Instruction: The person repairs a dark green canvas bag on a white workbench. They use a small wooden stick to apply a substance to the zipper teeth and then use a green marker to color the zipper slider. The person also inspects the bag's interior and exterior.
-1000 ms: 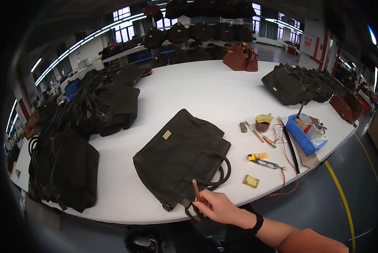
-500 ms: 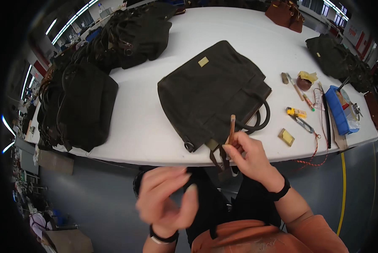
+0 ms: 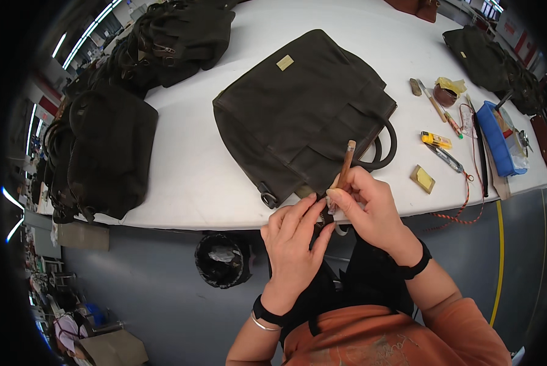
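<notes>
A dark olive fabric bag (image 3: 304, 104) with a small pale label lies on its side, its handle (image 3: 390, 146) toward the right. My right hand (image 3: 371, 204) is closed around a slim brown wooden-handled tool (image 3: 347, 163); its working tip is hidden among the fingers. With its fingers bent, my left hand (image 3: 293, 244) grips the zipper end of the bag (image 3: 320, 218) at the table's front edge, the thumb below and the fingertips above. Both hands meet at this zipper end, and the tool's lower part is right over it. The fingers partly cover the spot.
More dark bags (image 3: 112, 158) are piled along the left of the white table (image 3: 179, 122). On the right lie a yellow utility knife (image 3: 436, 140), a yellowish block (image 3: 422, 179), a brown pot (image 3: 445, 94) and a blue bin (image 3: 496, 143). Below stands a black-lined waste bin (image 3: 221, 259).
My left hand has come up and right from above my lap and taken hold of the bag's zipper end. My right hand has brought the tool slightly up and to the right.
</notes>
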A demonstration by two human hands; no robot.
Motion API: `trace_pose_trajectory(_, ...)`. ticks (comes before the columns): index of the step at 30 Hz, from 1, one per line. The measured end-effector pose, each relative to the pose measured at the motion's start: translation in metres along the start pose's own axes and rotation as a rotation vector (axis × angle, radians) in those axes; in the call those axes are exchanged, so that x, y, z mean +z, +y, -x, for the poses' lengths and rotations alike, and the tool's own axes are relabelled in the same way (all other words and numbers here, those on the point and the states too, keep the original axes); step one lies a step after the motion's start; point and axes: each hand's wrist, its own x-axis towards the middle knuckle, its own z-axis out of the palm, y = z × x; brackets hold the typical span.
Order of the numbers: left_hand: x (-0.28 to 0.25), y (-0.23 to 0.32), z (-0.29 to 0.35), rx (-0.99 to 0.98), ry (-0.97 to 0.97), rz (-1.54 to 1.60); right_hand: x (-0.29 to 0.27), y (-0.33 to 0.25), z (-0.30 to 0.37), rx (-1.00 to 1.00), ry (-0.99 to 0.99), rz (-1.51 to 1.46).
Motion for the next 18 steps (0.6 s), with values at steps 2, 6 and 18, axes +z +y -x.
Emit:
trace_pose_trajectory(2, -0.001, 0.001, -0.001, -0.037, -0.006, 0.003, 0.002, -0.001, -0.001, 0.001, 0.010, 0.000)
trace_pose_trajectory(6, 0.000, 0.002, -0.001, -0.080, -0.026, -0.007, 0.007, -0.008, 0.000, -0.017, 0.000, 0.100)
trace_pose_trajectory(18, 0.001, -0.001, 0.000, -0.133, -0.016, 0.043, -0.066, -0.066, 0.029, -0.354, 0.621, -0.222)
